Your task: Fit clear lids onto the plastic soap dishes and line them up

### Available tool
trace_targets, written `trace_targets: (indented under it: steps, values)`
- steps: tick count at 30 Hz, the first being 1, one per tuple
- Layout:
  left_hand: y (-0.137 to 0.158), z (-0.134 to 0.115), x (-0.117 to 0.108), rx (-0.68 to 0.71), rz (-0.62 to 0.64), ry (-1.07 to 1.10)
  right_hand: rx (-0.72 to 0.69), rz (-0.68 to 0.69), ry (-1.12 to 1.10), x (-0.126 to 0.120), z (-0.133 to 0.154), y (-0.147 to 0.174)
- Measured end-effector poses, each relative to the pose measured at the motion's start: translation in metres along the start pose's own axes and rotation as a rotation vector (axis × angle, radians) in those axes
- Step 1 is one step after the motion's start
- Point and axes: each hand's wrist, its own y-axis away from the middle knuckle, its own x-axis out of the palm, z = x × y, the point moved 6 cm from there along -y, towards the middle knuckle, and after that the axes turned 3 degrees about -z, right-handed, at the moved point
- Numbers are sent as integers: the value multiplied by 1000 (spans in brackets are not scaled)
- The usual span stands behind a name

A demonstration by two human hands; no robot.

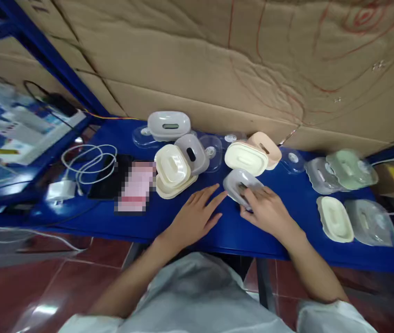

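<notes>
A grey oval plastic cover with a slot (233,181) lies tilted on the blue table in front of me. My right hand (266,210) grips it, with the index finger at the slot and the thumb at the near edge. To its left, my left hand (198,215) is open, palm down, fingers spread and fingertips close to the cover but holding nothing. Just behind sits a cream oval piece (245,158), overlapping a peach slotted cover (266,147). Left of my hands, cream oval pieces (173,165) lean against another grey slotted cover (197,159).
Clear plastic lids (214,159) lie at the back, near a pale slotted cover (169,125). Green (349,166) and cream (335,219) pieces stand right. A phone with a blurred screen (136,185), coiled white cable (89,162) and charger (61,190) lie left. Cardboard (183,60) walls the back.
</notes>
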Motion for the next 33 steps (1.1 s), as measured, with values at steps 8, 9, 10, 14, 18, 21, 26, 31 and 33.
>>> trace_targets:
  steps: [8, 9, 10, 14, 18, 21, 26, 31, 33]
  values:
    - [-34, 11, -13, 167, 65, -86, -124, -68, -240, 4, 10, -9]
    - [-39, 12, -15, 217, 68, -89, -154, -74, -298, 3, 13, -9]
    - [-44, 12, -17, 264, 62, -90, -164, -80, -347, 2, 13, -8]
    - [-51, 9, -21, 361, -61, -99, -52, -82, -395, -5, -1, -5]
    - [-42, 2, -12, 367, -110, -116, 39, -25, -305, -7, -17, -3]
    - [-37, -2, -4, 351, -44, -121, 52, 9, -283, -4, -21, -3]
    - [-36, 1, -9, 335, -41, -118, 9, 56, -342, 3, -11, -6]
    - [-37, 10, -9, 359, -2, -172, -85, 46, -289, 18, 10, -13]
    - [-37, 13, -9, 359, 4, -174, -105, 19, -254, 24, 14, -15]
